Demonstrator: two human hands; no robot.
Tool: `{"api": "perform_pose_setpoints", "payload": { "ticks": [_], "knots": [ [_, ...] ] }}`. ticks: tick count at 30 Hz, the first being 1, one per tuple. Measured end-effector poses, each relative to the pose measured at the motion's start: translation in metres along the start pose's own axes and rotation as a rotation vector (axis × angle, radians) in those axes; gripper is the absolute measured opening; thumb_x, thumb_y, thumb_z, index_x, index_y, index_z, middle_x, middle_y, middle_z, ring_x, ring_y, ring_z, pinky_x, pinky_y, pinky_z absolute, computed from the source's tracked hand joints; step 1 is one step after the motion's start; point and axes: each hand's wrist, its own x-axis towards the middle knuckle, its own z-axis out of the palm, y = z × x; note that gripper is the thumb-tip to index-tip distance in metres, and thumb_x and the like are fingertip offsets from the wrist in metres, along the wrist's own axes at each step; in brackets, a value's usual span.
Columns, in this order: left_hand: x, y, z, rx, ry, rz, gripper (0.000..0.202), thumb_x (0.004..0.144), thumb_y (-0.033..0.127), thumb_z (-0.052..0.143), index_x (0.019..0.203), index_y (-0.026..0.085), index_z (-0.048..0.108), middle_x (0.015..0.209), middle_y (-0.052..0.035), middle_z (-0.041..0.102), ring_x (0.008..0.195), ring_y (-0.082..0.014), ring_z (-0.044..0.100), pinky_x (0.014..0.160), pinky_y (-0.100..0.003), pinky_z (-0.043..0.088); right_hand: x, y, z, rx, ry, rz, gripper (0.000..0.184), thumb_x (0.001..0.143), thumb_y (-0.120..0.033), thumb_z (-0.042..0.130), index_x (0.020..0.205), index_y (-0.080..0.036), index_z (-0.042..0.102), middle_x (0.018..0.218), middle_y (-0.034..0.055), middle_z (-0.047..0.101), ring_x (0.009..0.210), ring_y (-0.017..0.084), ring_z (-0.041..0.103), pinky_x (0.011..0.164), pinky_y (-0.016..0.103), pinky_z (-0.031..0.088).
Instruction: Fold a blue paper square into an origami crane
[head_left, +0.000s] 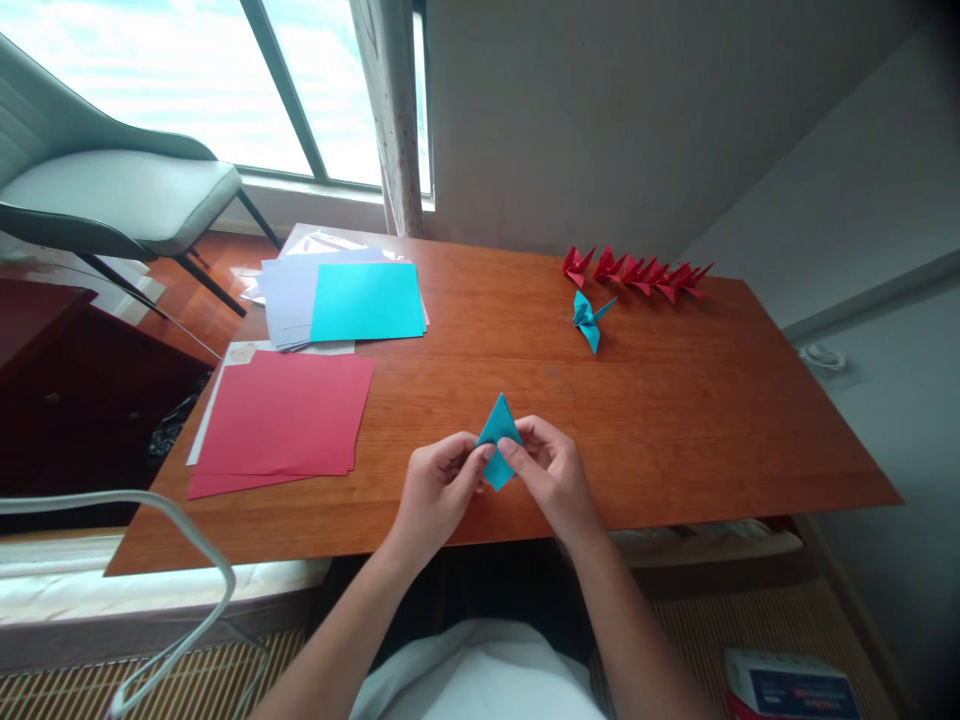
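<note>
The folded turquoise paper (pixel 501 412), a small kite shape, is nearer the body than the turquoise paper crane (pixel 589 320) and to its left, over the desk (pixel 480 345). Creasing it well probably calls for matching the edges along the centre line first, then pressing outward from the middle with light, even thumb pressure; the narrow tip would crumple if squeezed unevenly. Keeping the layers flush matters more than speed.

The left hand (pixel 444 482) and right hand (pixel 550 470) pinch the paper from opposite sides, thumbs nearly meeting on its upper face, other fingers curled beside and behind it. Both forearms slant inward from the body, wrists nearer than the crane. Whether the paper touches the desk, I cannot tell.
</note>
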Motion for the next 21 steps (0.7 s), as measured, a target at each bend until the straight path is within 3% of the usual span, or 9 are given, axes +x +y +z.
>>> {"api": "perform_pose_setpoints", "payload": {
  "ticks": [5, 11, 15, 19, 21],
  "knots": [
    [0.004, 0.001, -0.001, -0.074, -0.063, -0.015, 0.025, 0.078, 0.039, 0.080, 0.078, 0.016, 0.070, 0.068, -0.0005, 0.066, 0.061, -0.0134, 0.059, 0.059, -0.023, 0.049, 0.011, -0.011, -0.002, -0.087, 0.021, -0.121, 0.029, 0.086, -0.039, 0.071, 0.066, -0.020, 0.062, 0.067, -0.0022, 0.051, 0.065, 0.013, 0.048, 0.059, 0.025, 0.040],
    [0.008, 0.009, -0.001, -0.162, -0.119, -0.107, 0.027, 0.077, 0.038, 0.081, 0.080, 0.014, 0.070, 0.070, -0.0007, 0.065, 0.064, -0.0124, 0.057, 0.061, -0.022, 0.048, 0.015, -0.009, 0.008, 0.041, 0.064, -0.085, 0.026, 0.084, -0.039, 0.073, 0.069, -0.020, 0.065, 0.068, -0.0016, 0.055, 0.065, 0.013, 0.051, 0.058, 0.025, 0.043],
    [0.008, 0.005, 0.002, -0.139, -0.103, -0.074, 0.023, 0.078, 0.035, 0.080, 0.081, 0.016, 0.067, 0.071, -0.0008, 0.065, 0.066, -0.0134, 0.059, 0.063, -0.023, 0.050, 0.028, -0.007, 0.005, 0.060, 0.205, -0.088, 0.028, 0.080, -0.046, 0.076, 0.074, -0.019, 0.070, 0.066, -0.0008, 0.061, 0.060, 0.013, 0.053, 0.054, 0.025, 0.044],
    [0.005, -0.001, 0.002, -0.024, -0.139, -0.016, 0.016, 0.082, 0.031, 0.075, 0.079, 0.017, 0.069, 0.074, -0.0034, 0.068, 0.069, -0.0151, 0.063, 0.066, -0.024, 0.052, 0.041, -0.014, -0.003, 0.039, 0.407, -0.201, 0.029, 0.083, -0.047, 0.073, 0.073, -0.020, 0.070, 0.065, -0.0009, 0.059, 0.062, 0.013, 0.050, 0.056, 0.026, 0.042],
    [0.004, 0.000, 0.000, -0.027, -0.168, -0.006, 0.016, 0.085, 0.032, 0.073, 0.082, 0.016, 0.070, 0.076, -0.0046, 0.069, 0.070, -0.0155, 0.065, 0.067, -0.025, 0.053, 0.043, -0.018, -0.005, 0.017, 0.434, -0.243, 0.029, 0.083, -0.046, 0.073, 0.072, -0.020, 0.069, 0.064, -0.0012, 0.057, 0.061, 0.013, 0.049, 0.056, 0.026, 0.041]
  ]
}}
